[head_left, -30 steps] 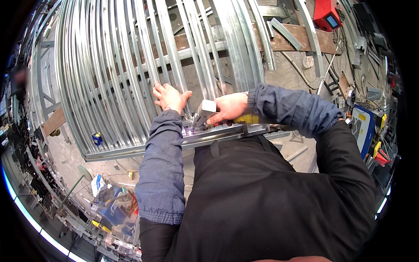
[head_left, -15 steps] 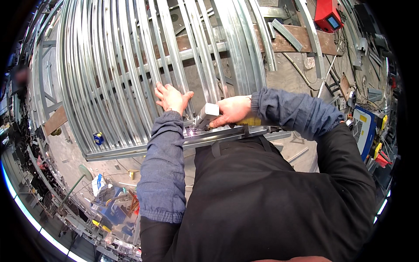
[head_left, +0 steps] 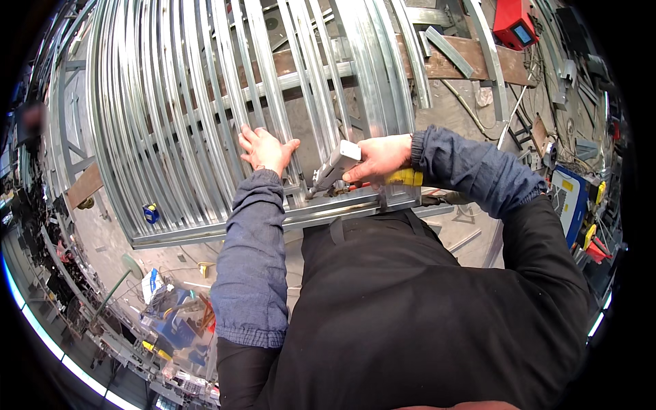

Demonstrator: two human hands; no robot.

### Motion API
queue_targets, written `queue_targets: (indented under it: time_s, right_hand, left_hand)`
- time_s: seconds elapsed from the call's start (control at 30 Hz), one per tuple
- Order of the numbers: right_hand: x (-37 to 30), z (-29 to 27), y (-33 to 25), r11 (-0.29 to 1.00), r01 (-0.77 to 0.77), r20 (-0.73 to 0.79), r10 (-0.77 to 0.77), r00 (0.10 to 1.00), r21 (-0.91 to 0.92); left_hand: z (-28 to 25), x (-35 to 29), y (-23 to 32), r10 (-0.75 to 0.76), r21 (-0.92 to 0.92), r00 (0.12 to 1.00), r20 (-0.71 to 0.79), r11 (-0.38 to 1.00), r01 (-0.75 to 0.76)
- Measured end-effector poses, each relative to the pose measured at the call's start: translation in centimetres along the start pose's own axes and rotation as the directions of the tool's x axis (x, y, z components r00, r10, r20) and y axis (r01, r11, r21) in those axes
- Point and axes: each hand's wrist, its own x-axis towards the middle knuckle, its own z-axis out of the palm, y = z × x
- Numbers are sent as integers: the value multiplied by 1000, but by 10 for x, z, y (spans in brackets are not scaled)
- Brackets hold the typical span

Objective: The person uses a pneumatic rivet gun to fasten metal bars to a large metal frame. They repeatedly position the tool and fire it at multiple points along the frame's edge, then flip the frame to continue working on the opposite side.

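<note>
My left hand [head_left: 263, 149] lies flat, fingers spread, on the shiny metal studs [head_left: 205, 102] of a long steel frame. My right hand [head_left: 379, 158] is closed around a grey hand tool [head_left: 333, 169] with a yellow part at the wrist side. The tool's tip points down and left at the frame's near rail [head_left: 273, 222], close to my left wrist. Both forearms wear blue sleeves over a black top.
A red box-shaped machine [head_left: 514, 24] stands at the top right by a wooden plank [head_left: 478, 58]. A blue-and-white device [head_left: 570, 201] and cables lie on the floor at right. A small blue-yellow object [head_left: 151, 214] sits under the frame at left. Blue tools [head_left: 174, 321] clutter the lower left.
My right hand has shifted the grey tool slightly, tilting its tip down toward the near rail. My left hand stays pressed on the studs.
</note>
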Motion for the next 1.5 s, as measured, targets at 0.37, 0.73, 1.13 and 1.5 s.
queue_targets:
  time_s: [0.37,0.73,1.13,1.5]
  right_hand:
    - [16,-4,13,1000,-9,42,9,999,0]
    - [19,-5,17,1000,0,55,-1,998,17]
    - [24,-7,22,1000,-27,70,26,997,17]
    - [22,-5,19,1000,-9,71,8,997,1]
  left_hand:
    - [-3,0,3,-26,7,999,24,1000,26]
    - [-3,0,3,-34,-23,999,20,999,35]
    - [-1,0,2,-22,-40,1000,4,999,22]
    - [-5,-2,3,-32,-28,999,13,999,32]
